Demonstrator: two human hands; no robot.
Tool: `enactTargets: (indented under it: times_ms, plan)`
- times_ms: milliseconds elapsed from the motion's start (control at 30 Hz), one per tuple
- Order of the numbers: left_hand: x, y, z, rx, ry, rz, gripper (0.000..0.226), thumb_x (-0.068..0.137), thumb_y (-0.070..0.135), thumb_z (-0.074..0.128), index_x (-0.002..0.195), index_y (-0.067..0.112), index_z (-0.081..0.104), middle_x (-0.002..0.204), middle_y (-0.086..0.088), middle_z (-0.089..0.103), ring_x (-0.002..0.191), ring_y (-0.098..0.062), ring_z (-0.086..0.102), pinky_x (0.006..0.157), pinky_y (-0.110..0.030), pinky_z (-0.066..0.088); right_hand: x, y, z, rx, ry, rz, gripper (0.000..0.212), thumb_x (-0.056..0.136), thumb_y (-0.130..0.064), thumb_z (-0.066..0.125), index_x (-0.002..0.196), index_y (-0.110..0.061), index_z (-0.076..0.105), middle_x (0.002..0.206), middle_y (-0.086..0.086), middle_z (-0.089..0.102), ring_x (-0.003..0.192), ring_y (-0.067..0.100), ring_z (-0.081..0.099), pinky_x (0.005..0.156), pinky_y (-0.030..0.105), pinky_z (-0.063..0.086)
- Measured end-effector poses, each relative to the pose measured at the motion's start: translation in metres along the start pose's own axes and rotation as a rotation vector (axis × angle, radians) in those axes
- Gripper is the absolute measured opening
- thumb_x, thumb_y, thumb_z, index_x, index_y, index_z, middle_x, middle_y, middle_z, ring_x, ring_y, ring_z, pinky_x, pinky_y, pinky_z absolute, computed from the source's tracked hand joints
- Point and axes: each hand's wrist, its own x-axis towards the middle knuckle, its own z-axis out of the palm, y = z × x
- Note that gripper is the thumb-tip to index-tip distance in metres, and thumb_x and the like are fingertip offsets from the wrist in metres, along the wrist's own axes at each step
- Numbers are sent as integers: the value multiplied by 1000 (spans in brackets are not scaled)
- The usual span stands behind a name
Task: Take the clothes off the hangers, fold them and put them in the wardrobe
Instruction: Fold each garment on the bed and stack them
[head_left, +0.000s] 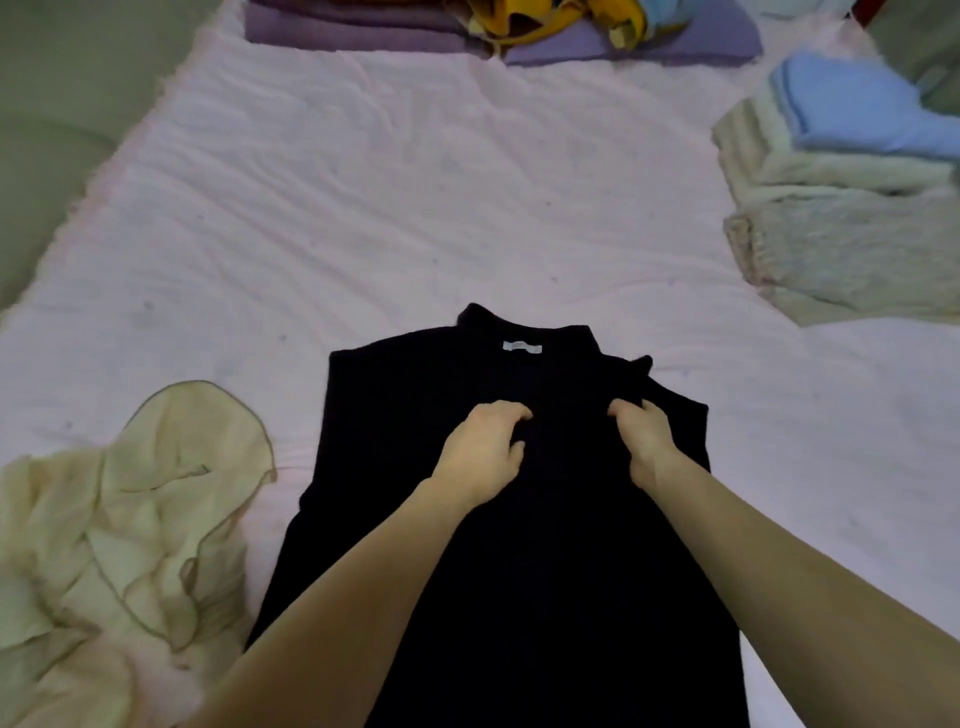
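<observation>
Far left: crumpled cream sheer garment (130, 525) on the pink bedsheet (415, 182). Centre: black knit high-neck top (498, 545) flat on the bed, collar pointing away; small white neck label (521, 347), text unreadable. Left hand (485, 452) fingers curled, bunching the black fabric at the chest. Right hand (644, 436) pinching fabric near the shoulder. Right edge: folded stack of cream knits with a light blue piece on top (841, 197).

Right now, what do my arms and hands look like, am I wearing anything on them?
Both forearms are bare, with no sleeves in view. The left hand and the right hand show no gloves, rings, watch or bracelets. The nails are too blurred to tell.
</observation>
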Motion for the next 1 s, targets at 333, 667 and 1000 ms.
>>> enactTargets:
  times_ms: [333, 667, 1000]
  plan:
    - [49, -29, 43, 387, -202, -200, 62, 101, 22, 34, 155, 21, 4, 162, -3, -4, 149, -29, -3, 120, -50, 3, 61, 32, -10, -334, 101, -305, 21, 92, -18, 59, 110, -7, 62, 107, 7, 65, 98, 24, 63, 88, 35, 53]
    - [88, -42, 33, 554, -20, -315, 68, 95, 13, 47, 153, 14, 11, 153, -12, 24, 146, -34, 12, 117, -53, 7, 86, 26, -22, -488, 139, -399, 15, 95, -4, 43, 100, -6, 56, 97, 3, 61, 89, 22, 58, 80, 27, 43]
    - [103, -62, 32, 485, 439, -184, 40, 93, 21, 57, 128, 3, 54, 137, -23, 48, 128, -42, 43, 109, -64, 22, 86, 25, 1, -747, 478, -591, 48, 92, -9, 50, 139, -11, 39, 138, 14, 47, 126, 31, 45, 100, 41, 39]
